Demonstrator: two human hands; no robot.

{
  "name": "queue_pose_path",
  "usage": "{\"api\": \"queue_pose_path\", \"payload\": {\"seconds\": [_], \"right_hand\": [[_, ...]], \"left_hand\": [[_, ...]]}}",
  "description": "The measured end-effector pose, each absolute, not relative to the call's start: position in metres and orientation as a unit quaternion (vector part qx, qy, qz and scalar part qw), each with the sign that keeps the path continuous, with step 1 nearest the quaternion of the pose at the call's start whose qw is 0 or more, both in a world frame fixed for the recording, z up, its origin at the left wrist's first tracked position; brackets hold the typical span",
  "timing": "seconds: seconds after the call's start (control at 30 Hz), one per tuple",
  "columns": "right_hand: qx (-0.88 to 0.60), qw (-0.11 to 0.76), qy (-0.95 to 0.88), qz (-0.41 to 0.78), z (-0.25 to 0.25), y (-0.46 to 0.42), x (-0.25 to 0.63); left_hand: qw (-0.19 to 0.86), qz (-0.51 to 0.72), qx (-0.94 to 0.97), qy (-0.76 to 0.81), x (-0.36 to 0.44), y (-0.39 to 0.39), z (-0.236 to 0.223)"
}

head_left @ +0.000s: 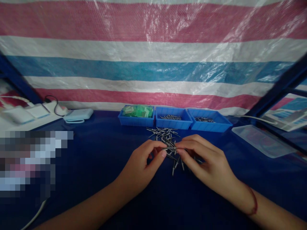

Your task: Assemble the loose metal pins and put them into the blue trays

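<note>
Between both hands a thin metal pop rivet [170,148] is held level. My left hand [144,159] pinches its left end between thumb and forefinger. On the other end, my right hand [206,156] closes with thumb and fingers; its fingertips partly cover the metal. Just behind and beneath the fingers lies a loose pile of similar rivets [165,134] on the dark blue tabletop [96,166], pointing every way. A few rivets [176,166] stray toward me below the hands, and part of the pile is hidden by my right hand.
Behind the pile stand three blue bins: the left bin [136,121] with green packets, the middle bin [174,123] and right bin [211,126] with metal pieces. A clear plastic lid [262,140] lies right. Left are a light blue case [78,115] and a power strip [33,113].
</note>
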State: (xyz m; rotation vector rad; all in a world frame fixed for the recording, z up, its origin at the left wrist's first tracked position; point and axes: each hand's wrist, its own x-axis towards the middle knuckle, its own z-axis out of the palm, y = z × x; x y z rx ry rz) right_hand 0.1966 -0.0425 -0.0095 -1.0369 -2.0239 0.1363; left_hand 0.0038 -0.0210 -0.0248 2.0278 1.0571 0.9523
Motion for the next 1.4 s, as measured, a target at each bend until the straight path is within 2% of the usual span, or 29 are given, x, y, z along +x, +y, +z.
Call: {"api": "queue_pose_path", "payload": {"seconds": [0.17, 0.2, 0.27, 0.43, 0.67, 0.87, 1.07, 1.23, 1.4], "right_hand": [[-0.569, 0.472, -0.664, -0.112, 0.000, -0.014, 0.242], [-0.605, 0.466, -0.631, -0.140, 0.000, -0.006, 0.255], [-0.654, 0.387, -0.627, -0.169, -0.002, 0.008, 0.277], [-0.669, 0.338, -0.637, -0.179, -0.010, 0.020, 0.289], [-0.564, 0.328, -0.757, -0.023, -0.009, -0.013, 0.231], [-0.475, 0.336, -0.809, 0.087, -0.010, -0.038, 0.200], [-0.484, 0.393, -0.759, 0.188, -0.020, -0.043, 0.189], [-0.469, 0.439, -0.719, 0.266, -0.025, -0.042, 0.186], [-0.453, 0.449, -0.713, 0.291, -0.023, -0.042, 0.184]], "left_hand": [[0.289, 0.343, 0.806, 0.385, 0.005, -0.028, -0.024], [0.283, 0.323, 0.825, 0.367, 0.005, -0.029, -0.024], [0.263, 0.275, 0.862, 0.333, 0.006, -0.030, -0.024], [0.174, 0.191, 0.912, 0.319, 0.007, -0.031, -0.031], [0.180, 0.189, 0.905, 0.335, 0.005, -0.027, -0.032], [0.293, 0.315, 0.812, 0.393, 0.007, -0.022, -0.034], [0.384, 0.390, 0.748, 0.377, 0.009, -0.020, -0.034], [0.419, 0.397, 0.732, 0.361, 0.009, -0.022, -0.034], [0.438, 0.391, 0.724, 0.362, 0.010, -0.021, -0.035]]}}
